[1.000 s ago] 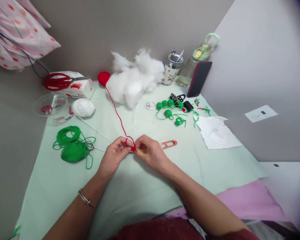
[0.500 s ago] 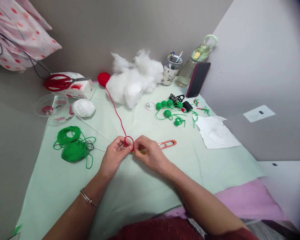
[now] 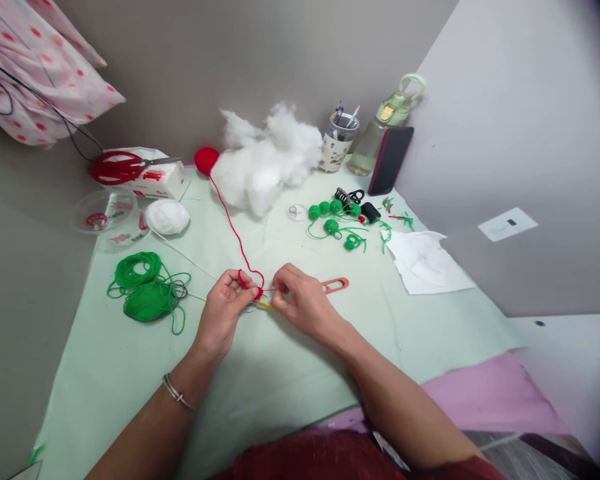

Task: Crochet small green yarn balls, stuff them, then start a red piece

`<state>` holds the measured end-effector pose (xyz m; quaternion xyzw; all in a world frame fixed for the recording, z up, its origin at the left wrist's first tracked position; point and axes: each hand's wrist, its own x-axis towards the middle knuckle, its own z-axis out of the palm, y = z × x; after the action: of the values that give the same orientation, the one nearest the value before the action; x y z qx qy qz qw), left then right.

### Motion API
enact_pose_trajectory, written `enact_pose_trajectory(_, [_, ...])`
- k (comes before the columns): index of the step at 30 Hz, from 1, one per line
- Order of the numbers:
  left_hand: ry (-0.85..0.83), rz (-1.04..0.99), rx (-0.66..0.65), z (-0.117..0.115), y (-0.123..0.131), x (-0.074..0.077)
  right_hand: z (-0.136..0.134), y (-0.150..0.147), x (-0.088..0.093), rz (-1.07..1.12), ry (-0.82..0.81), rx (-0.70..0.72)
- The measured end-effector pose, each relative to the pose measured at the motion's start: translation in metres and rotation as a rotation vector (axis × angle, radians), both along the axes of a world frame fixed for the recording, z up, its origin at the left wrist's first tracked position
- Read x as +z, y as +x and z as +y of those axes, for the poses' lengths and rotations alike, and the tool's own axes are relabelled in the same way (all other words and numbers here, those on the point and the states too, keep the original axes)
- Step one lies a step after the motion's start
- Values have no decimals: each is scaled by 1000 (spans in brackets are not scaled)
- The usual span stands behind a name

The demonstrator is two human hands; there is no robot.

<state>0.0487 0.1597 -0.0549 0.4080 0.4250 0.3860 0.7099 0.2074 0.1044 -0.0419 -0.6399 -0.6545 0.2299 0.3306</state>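
Note:
My left hand (image 3: 225, 307) pinches a small piece of red yarn work (image 3: 258, 292), with a red loop around its fingertips. A red strand (image 3: 233, 223) runs from there back to a red yarn ball (image 3: 207, 161). Just to the right, the closed fingers of my right hand (image 3: 300, 297) hold a short length of red yarn pulled out of the work. A yellow-handled tool (image 3: 264, 304) lies between the hands, below the red piece; its far end is hidden by my right hand. Behind that hand is an orange cutter-like item (image 3: 336, 285).
Green yarn (image 3: 147, 301) and a white yarn ball (image 3: 167, 217) are at left, near red scissors (image 3: 117, 167) on a box. White stuffing (image 3: 267, 163), a pen cup (image 3: 338, 147), bottle (image 3: 375, 137) and phone (image 3: 391, 160) stand behind. Green beads (image 3: 331, 227) and white paper (image 3: 427, 263) sit right.
My right hand has drawn slightly away from my left, with a red strand now stretched between them. The yellow tool shows more clearly. The view has shifted a little.

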Motion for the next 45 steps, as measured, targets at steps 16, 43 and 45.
enact_pose_trajectory(16, [-72, -61, -1, 2, -5, -1, -46, 71, 33, -723, -247, 108])
enact_pose_trajectory(43, [-67, -77, -37, 1, -7, 1, -7, 25, 28, -89, -344, 63])
enact_pose_trajectory(45, [-69, -80, -41, 1, -7, 1, -6, 24, 26, -56, -330, 48])
